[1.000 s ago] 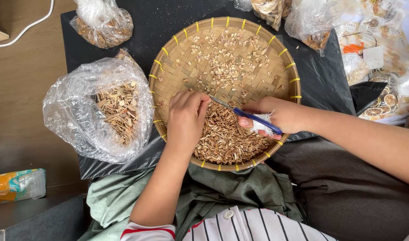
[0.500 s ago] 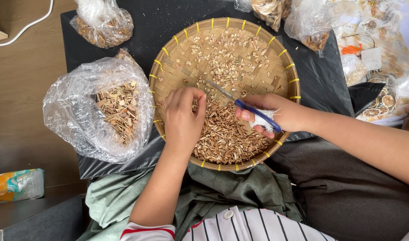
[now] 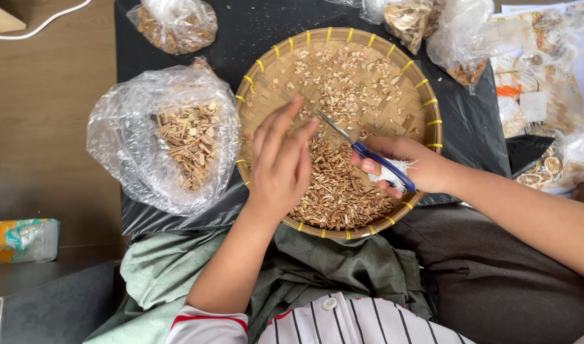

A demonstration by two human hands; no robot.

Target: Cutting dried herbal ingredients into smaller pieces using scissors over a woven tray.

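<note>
Left hand (image 3: 280, 164): was held open, fingers spread, over the chips (image 3: 336, 185) in the tray (image 3: 266, 83); nothing was gripped
Right hand (image 3: 406, 165): was closed round the blue handles of the scissors (image 3: 368, 153), blades pointed up-left over the tray
Tray: was rested on black sheet (image 3: 470, 127), near the lap
Bag (image 3: 171, 137): clear, was laid just left of the tray, wood pieces inside

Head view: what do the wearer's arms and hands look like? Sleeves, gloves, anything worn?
Both hands are bare: no gloves, rings or watch visible on the left hand or the right hand. Both forearms are uncovered. The left arm emerges from a short white sleeve with a red band at its cuff. The right arm's sleeve lies out of frame.
</note>
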